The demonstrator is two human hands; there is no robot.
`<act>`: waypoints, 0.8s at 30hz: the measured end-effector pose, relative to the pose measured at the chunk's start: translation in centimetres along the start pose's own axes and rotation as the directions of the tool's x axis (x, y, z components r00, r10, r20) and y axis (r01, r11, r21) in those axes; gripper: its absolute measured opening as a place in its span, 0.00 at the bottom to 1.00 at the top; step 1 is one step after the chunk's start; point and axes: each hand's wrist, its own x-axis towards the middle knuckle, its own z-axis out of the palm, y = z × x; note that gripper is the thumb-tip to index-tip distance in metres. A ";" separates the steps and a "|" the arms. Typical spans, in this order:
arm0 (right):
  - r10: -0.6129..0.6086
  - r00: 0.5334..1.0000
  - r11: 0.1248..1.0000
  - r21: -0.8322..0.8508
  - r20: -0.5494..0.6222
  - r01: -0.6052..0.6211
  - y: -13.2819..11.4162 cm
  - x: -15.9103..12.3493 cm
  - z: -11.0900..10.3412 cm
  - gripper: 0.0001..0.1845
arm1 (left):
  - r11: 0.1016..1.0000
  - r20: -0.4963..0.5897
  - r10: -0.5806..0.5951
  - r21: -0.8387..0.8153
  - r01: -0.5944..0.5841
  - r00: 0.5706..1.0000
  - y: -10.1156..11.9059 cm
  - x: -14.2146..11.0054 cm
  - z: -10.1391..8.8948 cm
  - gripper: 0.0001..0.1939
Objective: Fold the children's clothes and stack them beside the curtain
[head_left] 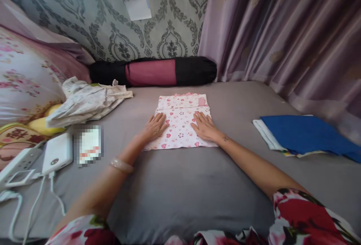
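Note:
A white cloth garment with pink hearts and flowers lies folded flat on the grey sheet in front of me. Along its far end runs a folded band with a pink patch at the right and a bit of pink trim behind. My left hand rests on the garment's left side, fingers stretched out. On the right side my right hand lies flat with its fingers spread. Both palms press on the fabric, and neither hand grips anything.
Folded blue and white cloths lie at the right. A crumpled pale garment is at the left, near a white power bank, a power strip and cables. A black and red long bag lies along the wall.

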 end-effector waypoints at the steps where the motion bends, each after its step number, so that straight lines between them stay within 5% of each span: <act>1: 0.005 1.000 1.000 -0.003 -0.009 -0.005 -0.1 -0.3 0.1 0.36 | 1.000 0.005 -0.019 -0.010 0.019 1.000 0.0 -0.2 0.2 0.33; 11: -0.055 0.998 0.998 -0.038 -0.025 0.054 -0.5 -1.6 -0.1 0.33 | 0.997 0.024 -0.074 0.022 0.073 0.997 1.1 -0.8 -0.4 0.30; 19: -0.296 0.954 0.955 0.021 0.050 0.295 -1.6 -6.2 -1.0 0.27 | 0.965 0.107 0.239 -0.133 -0.224 0.965 6.7 -4.2 -1.5 0.31; 24: -0.385 0.920 0.921 0.088 0.074 0.378 -0.9 -8.2 -1.4 0.25 | 0.956 0.121 0.263 -0.166 -0.242 0.957 6.5 -5.7 -2.3 0.27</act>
